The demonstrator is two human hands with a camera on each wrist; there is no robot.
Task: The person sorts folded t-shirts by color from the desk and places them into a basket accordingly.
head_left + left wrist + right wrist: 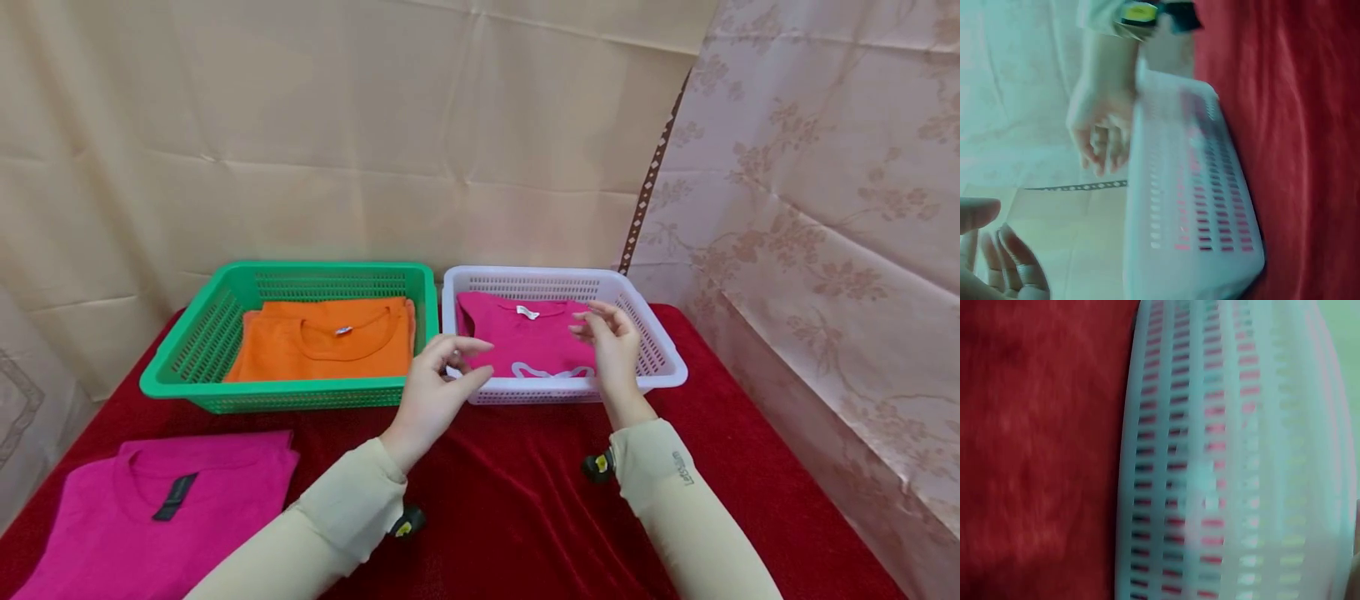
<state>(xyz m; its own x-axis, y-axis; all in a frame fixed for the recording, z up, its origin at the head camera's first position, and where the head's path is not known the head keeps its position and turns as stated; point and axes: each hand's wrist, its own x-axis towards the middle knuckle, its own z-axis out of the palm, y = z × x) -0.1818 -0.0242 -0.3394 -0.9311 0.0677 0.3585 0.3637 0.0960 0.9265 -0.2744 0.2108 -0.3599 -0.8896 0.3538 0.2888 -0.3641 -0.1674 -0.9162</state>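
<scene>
- Head view: the left hand (438, 379) is hovering near the front left corner of the white basket (540, 386), fingers loosely bent, grasping nothing.
- Right hand (613, 342) is hovering over the same basket's right side, fingers relaxed, likewise released.
- Pink shirt (525, 340) is lying folded inside the white basket.
- Orange shirt (337, 343) is lying inside the adjacent green basket (285, 388).
- Magenta shirt (210, 517) is resting on red cloth (487, 500).

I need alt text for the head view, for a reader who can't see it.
A person's left hand and right hand, fingers loosely curved, hover at a white basket that holds a folded pink shirt. Left of it stands a green basket with folded orange clothing; at lower left, a folded magenta shirt lies on red cloth.
</scene>
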